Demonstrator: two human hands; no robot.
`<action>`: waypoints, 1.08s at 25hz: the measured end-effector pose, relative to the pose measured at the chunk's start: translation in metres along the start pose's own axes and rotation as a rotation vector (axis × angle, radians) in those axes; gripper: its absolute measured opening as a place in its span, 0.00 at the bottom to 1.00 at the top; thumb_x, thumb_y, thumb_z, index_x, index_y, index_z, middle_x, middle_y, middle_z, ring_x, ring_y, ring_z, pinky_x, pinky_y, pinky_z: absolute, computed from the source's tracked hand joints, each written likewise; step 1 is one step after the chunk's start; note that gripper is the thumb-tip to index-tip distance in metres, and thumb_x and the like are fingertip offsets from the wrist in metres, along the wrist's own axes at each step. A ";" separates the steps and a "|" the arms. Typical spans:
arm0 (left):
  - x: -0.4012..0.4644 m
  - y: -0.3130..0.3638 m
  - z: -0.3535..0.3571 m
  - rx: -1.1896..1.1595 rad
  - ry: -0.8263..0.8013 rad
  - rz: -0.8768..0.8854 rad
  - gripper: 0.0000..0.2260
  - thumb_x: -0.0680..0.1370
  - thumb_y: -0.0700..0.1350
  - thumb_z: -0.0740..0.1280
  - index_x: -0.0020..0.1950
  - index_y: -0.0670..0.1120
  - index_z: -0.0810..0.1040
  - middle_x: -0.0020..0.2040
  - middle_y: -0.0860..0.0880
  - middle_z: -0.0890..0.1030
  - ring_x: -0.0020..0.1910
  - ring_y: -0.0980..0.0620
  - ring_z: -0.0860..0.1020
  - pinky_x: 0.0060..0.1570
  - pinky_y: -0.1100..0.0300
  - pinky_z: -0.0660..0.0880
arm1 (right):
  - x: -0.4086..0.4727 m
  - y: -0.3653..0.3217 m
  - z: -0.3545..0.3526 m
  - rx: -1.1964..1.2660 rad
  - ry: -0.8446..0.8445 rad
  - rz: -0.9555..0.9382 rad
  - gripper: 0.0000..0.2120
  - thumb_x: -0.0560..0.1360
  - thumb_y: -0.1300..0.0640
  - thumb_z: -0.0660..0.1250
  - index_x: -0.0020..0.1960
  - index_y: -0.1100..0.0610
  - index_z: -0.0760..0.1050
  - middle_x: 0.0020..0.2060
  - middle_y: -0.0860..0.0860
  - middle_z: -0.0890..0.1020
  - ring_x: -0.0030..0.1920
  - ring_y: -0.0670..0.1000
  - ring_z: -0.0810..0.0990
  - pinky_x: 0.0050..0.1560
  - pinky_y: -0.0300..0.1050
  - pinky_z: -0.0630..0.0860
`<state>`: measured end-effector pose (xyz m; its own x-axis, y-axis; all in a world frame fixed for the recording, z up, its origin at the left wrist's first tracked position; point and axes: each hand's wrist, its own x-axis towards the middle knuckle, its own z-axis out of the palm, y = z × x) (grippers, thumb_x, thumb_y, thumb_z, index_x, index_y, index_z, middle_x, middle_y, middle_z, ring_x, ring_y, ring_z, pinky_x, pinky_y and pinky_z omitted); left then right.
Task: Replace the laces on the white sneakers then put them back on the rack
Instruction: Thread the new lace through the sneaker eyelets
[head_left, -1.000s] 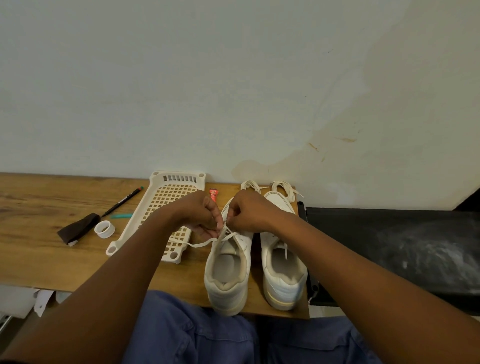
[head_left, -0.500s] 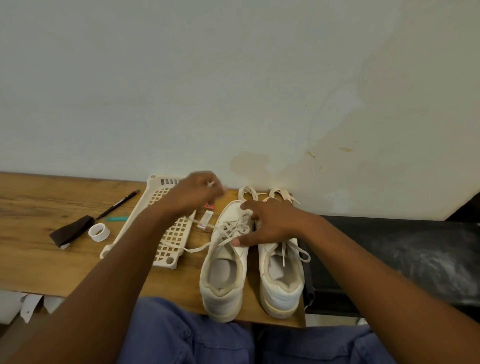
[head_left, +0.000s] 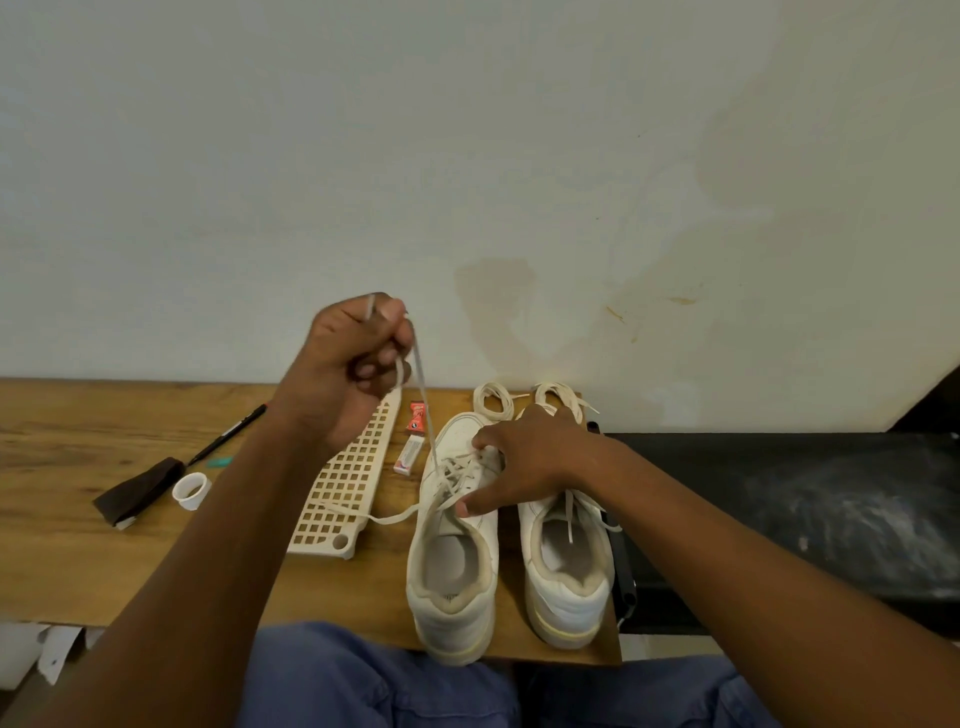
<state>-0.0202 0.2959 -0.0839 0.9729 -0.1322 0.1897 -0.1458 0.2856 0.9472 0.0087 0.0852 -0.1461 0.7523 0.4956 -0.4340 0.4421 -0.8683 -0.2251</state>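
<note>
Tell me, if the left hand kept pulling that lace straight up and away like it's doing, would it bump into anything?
Probably not soon. The left hand, gripping the lace, is raised above the table, with only the bare wall behind it. The wall would come first, though depth is unclear.

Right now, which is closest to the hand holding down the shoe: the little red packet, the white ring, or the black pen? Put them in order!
From the right hand pressing on the left sneaker:
1. Red packet, just left of the shoe's toe.
2. White ring, farther left on the table, past the plastic rack.
3. Black pen, left and farther back; close to the ring, so hard to call.
</note>
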 end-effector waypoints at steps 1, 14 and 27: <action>0.000 0.001 0.000 -0.057 0.051 0.017 0.11 0.78 0.42 0.65 0.36 0.44 0.79 0.31 0.49 0.70 0.26 0.59 0.60 0.25 0.68 0.59 | -0.001 -0.001 0.000 -0.002 0.000 0.003 0.48 0.65 0.19 0.66 0.77 0.44 0.66 0.72 0.50 0.74 0.73 0.58 0.69 0.72 0.62 0.67; -0.003 -0.006 -0.014 0.896 0.353 -0.210 0.25 0.82 0.64 0.60 0.38 0.49 0.86 0.38 0.49 0.83 0.31 0.53 0.77 0.33 0.61 0.70 | -0.008 -0.008 -0.002 -0.060 0.053 0.007 0.45 0.68 0.21 0.65 0.77 0.45 0.66 0.73 0.50 0.73 0.73 0.58 0.69 0.70 0.62 0.67; 0.001 -0.020 -0.006 0.885 0.114 -0.320 0.08 0.78 0.38 0.72 0.48 0.50 0.88 0.45 0.51 0.86 0.44 0.52 0.83 0.46 0.57 0.79 | 0.003 -0.030 0.013 0.306 0.350 0.131 0.18 0.74 0.41 0.72 0.35 0.52 0.72 0.33 0.49 0.78 0.36 0.49 0.78 0.43 0.49 0.80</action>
<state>-0.0148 0.2956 -0.1040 0.9951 0.0270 -0.0956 0.0935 -0.5782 0.8105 -0.0084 0.1123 -0.1518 0.9346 0.3137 -0.1677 0.2081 -0.8646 -0.4574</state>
